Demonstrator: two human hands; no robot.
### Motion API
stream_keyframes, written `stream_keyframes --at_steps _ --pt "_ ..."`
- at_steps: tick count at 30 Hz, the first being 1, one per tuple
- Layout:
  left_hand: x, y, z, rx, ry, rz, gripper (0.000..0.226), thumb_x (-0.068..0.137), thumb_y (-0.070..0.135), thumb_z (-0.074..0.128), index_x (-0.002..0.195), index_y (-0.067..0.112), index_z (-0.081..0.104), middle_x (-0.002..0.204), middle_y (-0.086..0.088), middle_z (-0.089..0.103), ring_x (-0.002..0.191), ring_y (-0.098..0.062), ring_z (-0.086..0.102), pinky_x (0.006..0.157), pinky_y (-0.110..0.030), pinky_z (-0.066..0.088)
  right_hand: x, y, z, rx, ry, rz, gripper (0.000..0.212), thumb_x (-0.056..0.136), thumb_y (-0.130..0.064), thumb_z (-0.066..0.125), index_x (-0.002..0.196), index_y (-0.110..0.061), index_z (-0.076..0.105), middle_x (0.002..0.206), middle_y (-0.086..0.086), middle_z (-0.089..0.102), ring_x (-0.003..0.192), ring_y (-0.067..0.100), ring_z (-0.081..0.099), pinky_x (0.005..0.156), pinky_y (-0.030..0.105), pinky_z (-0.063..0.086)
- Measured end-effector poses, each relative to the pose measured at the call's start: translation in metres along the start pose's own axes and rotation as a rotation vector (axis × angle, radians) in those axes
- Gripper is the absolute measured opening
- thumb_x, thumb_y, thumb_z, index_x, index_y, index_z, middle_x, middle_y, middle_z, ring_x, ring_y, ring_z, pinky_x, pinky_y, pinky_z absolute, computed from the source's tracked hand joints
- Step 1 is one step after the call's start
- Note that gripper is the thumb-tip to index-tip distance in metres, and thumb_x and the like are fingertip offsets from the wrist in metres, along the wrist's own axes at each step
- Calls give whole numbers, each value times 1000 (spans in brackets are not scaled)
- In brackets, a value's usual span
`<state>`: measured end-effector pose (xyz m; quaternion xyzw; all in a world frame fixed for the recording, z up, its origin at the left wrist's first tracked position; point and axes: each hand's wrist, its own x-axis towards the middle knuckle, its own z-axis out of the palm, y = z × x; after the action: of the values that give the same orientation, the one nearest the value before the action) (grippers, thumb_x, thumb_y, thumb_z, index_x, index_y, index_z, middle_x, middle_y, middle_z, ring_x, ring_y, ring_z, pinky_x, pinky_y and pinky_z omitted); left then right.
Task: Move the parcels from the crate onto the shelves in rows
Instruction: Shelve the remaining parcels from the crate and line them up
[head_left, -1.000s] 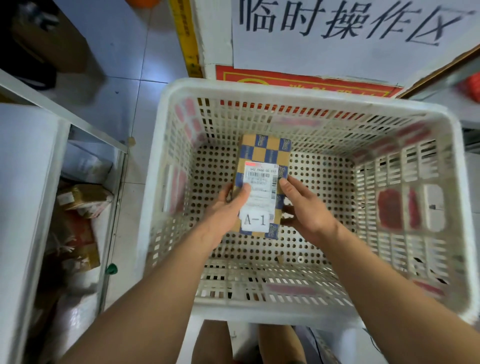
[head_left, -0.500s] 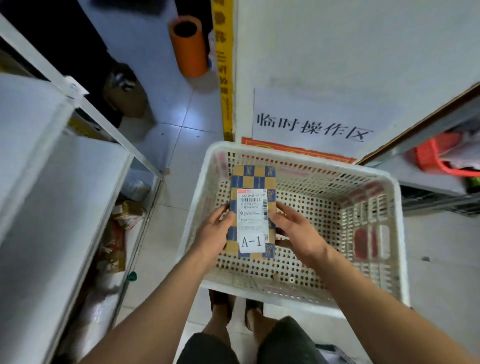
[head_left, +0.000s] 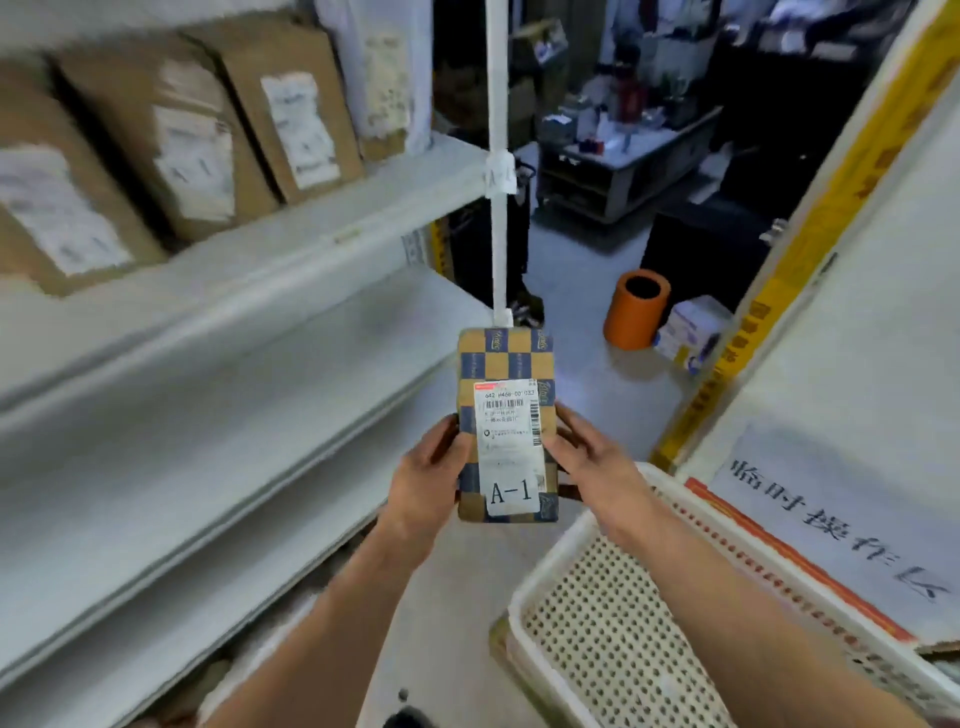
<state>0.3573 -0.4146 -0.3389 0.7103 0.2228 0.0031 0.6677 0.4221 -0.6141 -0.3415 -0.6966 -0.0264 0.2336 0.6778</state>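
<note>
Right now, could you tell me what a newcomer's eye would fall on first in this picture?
First, the checkered blue-and-tan parcel at centre, its white label reading A-1, held upright between the left hand and right hand. Next, the row of brown boxes leaning on the upper shelf at left. Then the white perforated crate at lower right and the orange cylinder on the floor beyond.
</note>
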Motion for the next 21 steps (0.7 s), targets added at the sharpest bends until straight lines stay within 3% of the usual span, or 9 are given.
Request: stream_keyframes --at_steps 3,6,10,13,15,21 --pt "-16 45 -64 -57 113 139 29 110 26 50 133 37 66 115 14 78 105 -11 76 83 -33 64 18 -53 60 -59 -95 -111 50 102 -33 67 148 -44 54 134 -18 71 110 -6 71 99 30 56" --pt "-32 82 -131 -60 210 245 31 111 25 49 133 39 66 120 13 77 110 -9 73 95 -41 61 25 -106 123 -145 -230 -227 60 100 -31 72 152 -50 48 136 -23 69 118 0 70 113 43 50" --pt "-53 118 -218 -58 350 370 32 111 29 50 138 41 63 125 14 74 116 -9 71 100 -47 59 24 -165 205 -177 -389 -380 59 102 -29 70 151 -52 47 140 -23 66 127 5 66 115 45 49" --pt "-71 138 -273 -58 385 465 35 112 23 46 139 38 62 128 14 73 119 -8 70 94 -37 61 24 -193 266 -180 -457 -451 58 102 -29 69 151 -52 47 137 -23 68 128 4 65 115 44 49" --pt "-79 144 -308 -61 429 506 35 112 23 46 140 36 62 129 13 73 120 -9 69 90 -33 61 26 -203 306 -192 -487 -499 58 103 -28 69 149 -56 46 137 -25 67 128 2 64 115 43 49" --pt "-93 132 -395 -46 565 579 36 112 23 46 141 39 59 134 13 70 124 -11 67 91 -38 62 38 -211 408 -285 -541 -578 65 103 -33 68 157 -53 38 139 -27 65 129 -3 61 117 37 47"
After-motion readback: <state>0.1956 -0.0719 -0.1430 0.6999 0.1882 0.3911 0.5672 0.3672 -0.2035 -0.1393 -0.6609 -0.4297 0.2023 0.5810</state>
